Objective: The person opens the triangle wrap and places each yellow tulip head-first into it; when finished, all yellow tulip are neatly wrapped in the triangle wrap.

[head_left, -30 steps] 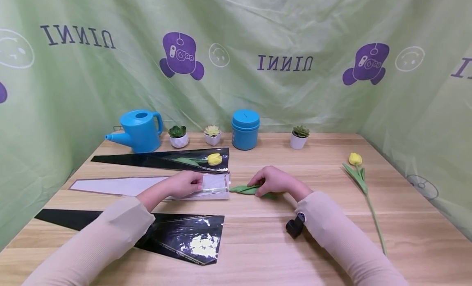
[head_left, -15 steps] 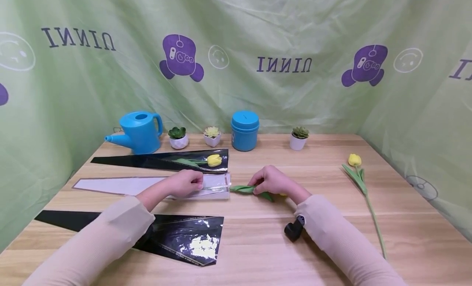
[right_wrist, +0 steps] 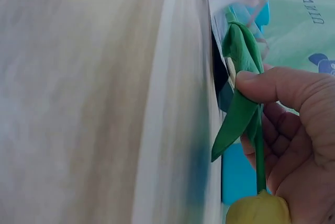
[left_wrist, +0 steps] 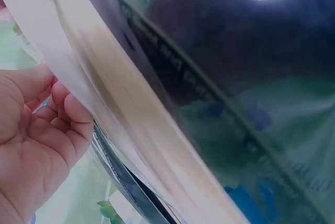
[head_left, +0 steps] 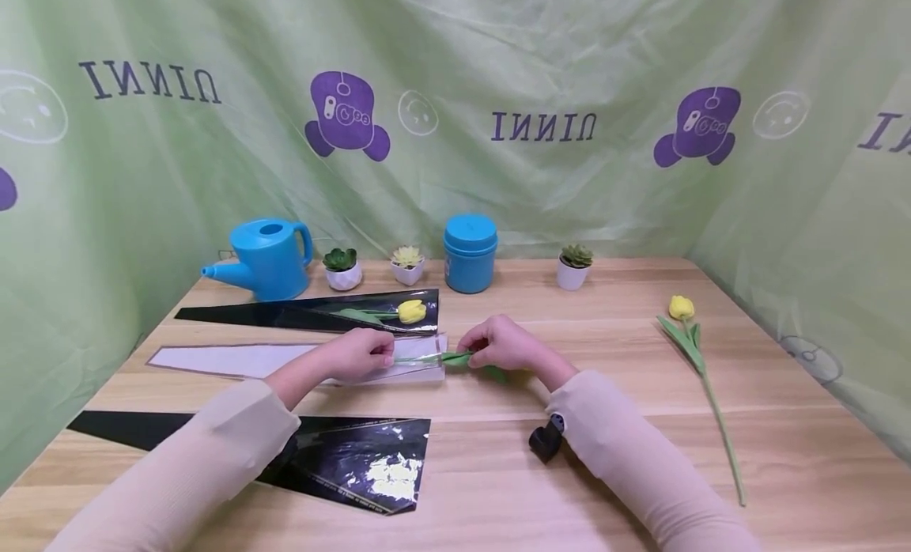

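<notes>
A white flower sleeve with a clear front (head_left: 235, 360) lies in the middle of the table, its mouth facing right. My left hand (head_left: 364, 354) pinches the sleeve's upper layer near that mouth; in the left wrist view, thumb and curled fingers meet at its edge. My right hand (head_left: 501, 345) pinches a yellow tulip (right_wrist: 257, 211) by its green leaves (right_wrist: 242, 51), thumb on top. The stem lies inside the sleeve, and the leaf ends reach its mouth. In the head view the right hand mostly hides the bloom.
Behind lies a black sleeve (head_left: 249, 311) holding a tulip (head_left: 411, 311); another black sleeve (head_left: 356, 457) lies in front. A loose tulip (head_left: 681, 307) rests at right. Along the back stand a watering can (head_left: 266, 259), a blue canister (head_left: 470, 255) and small potted succulents (head_left: 343, 269).
My right hand has moved left with the tulip, bringing its leaves up to the sleeve's mouth. The left hand keeps its hold in nearly the same spot.
</notes>
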The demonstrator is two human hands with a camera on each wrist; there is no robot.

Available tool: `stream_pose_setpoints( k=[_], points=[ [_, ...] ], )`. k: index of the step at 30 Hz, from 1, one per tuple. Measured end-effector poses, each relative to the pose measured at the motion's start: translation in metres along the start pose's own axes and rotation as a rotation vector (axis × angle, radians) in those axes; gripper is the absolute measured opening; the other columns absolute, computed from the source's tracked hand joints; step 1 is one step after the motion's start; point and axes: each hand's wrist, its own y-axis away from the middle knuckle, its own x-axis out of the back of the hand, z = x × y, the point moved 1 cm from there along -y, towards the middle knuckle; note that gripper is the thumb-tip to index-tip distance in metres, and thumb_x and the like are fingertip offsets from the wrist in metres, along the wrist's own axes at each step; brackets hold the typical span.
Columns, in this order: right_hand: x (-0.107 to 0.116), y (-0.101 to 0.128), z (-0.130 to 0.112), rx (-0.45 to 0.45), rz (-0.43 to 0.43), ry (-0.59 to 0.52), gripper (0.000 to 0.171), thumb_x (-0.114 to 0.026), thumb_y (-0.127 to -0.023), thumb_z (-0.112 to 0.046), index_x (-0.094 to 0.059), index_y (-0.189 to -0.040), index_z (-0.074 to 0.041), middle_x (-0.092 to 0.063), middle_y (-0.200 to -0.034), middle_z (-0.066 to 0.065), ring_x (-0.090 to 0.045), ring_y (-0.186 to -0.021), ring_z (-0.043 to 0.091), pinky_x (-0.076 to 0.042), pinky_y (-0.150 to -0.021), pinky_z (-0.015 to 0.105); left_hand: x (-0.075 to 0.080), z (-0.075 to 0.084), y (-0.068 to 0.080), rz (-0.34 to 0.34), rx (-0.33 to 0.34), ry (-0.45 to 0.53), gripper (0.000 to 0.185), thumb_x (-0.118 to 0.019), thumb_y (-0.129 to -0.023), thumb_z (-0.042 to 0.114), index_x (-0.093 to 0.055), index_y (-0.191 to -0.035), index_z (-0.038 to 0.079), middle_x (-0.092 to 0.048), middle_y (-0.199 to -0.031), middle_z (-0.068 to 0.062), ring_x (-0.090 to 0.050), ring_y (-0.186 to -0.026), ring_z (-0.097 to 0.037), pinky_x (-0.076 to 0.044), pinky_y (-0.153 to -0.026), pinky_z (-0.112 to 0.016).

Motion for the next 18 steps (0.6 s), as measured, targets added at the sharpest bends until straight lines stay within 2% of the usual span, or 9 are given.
stream_pose_setpoints(
  k=[9, 18],
  points=[
    [-0.008, -0.01, -0.01, 0.027, -0.016, 0.004, 0.017, -0.065, -0.077, 0.003, -0.067, -0.086, -0.011, -0.061, -0.079, 0.004, -0.05, -0.072, 0.015, -0.042, -0.067, 0.026, -0.004, -0.001, -0.001, 0.02, -0.015, 0.001, 0.016, -0.058, -0.088, 0.009, -0.05, -0.075, 0.012, -0.044, -0.065, 0.002, -0.044, -0.064, -0.013, -0.036, -0.062, -0.027],
    [-0.015, -0.017, -0.015, 0.034, 0.013, -0.017, 0.012, -0.071, -0.075, 0.002, -0.072, -0.084, -0.006, -0.069, -0.08, 0.002, -0.056, -0.07, 0.01, -0.046, -0.069, 0.023, -0.005, 0.002, -0.002, 0.025, -0.037, -0.006, 0.016, -0.059, -0.088, 0.008, -0.05, -0.075, 0.012, -0.044, -0.065, 0.002, -0.044, -0.063, -0.012, -0.036, -0.061, -0.026]
  ],
)
